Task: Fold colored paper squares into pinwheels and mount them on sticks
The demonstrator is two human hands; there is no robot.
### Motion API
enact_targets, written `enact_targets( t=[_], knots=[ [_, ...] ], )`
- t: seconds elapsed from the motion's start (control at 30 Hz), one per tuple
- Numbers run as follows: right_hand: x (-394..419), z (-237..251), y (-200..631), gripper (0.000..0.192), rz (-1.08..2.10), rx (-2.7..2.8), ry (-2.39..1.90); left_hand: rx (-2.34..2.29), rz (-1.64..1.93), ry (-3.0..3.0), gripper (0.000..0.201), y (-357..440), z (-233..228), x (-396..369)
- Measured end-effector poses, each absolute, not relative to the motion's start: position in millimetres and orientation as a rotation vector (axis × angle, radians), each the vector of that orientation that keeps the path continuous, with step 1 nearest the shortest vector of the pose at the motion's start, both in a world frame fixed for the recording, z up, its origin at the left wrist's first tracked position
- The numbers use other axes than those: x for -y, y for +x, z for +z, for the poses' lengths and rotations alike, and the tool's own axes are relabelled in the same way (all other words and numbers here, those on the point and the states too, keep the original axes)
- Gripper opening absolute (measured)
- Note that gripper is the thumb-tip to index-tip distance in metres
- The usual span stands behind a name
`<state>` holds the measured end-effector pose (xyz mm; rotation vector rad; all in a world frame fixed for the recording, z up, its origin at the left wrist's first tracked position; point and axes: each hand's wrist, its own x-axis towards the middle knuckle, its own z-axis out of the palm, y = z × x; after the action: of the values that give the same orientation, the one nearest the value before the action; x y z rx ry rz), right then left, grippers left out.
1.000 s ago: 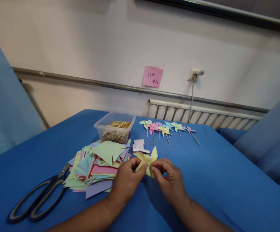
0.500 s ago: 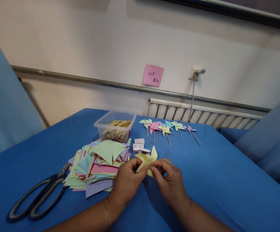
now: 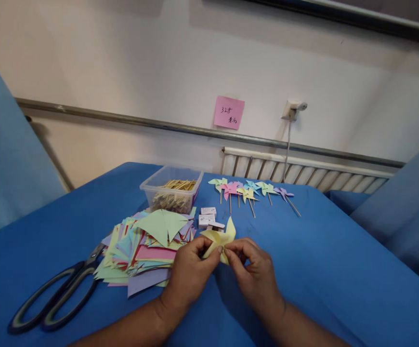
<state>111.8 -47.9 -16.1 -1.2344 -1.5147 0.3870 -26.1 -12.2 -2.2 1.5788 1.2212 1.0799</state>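
Note:
A yellow paper pinwheel (image 3: 227,234) is pinched between both hands above the blue cloth, its blades curled toward the middle. My left hand (image 3: 191,267) is closed on its left side, with the thumb near the centre. On the other side, my right hand (image 3: 253,265) is closed with thumb and fingertips at the pinwheel's centre. Whether a pin or stick is between the fingers is hidden. Just behind the pinwheel are small white boxes (image 3: 206,220). A stack of cut coloured paper (image 3: 148,260), a green sheet on top, lies beside my left hand.
Large dark-handled scissors (image 3: 65,289) lie at the left. A clear plastic box (image 3: 169,190) of small wooden sticks stands behind the paper. Several finished pinwheels on sticks (image 3: 247,194) lie at the back of the blue-covered table (image 3: 332,260). A radiator (image 3: 303,171) is behind.
Almost nothing differs. Both hands keep the same pinch on the yellow pinwheel, with only a very slight shift of its left blade.

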Motion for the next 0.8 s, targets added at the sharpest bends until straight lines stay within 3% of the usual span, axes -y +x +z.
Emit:
enact_targets(
  t=[0.8],
  knots=[
    [47.6,-17.2,110.0,0.012,0.514,1.413,-1.255,-1.198,1.115,1.685,0.012,-25.9,-0.5,14.7]
  ],
)
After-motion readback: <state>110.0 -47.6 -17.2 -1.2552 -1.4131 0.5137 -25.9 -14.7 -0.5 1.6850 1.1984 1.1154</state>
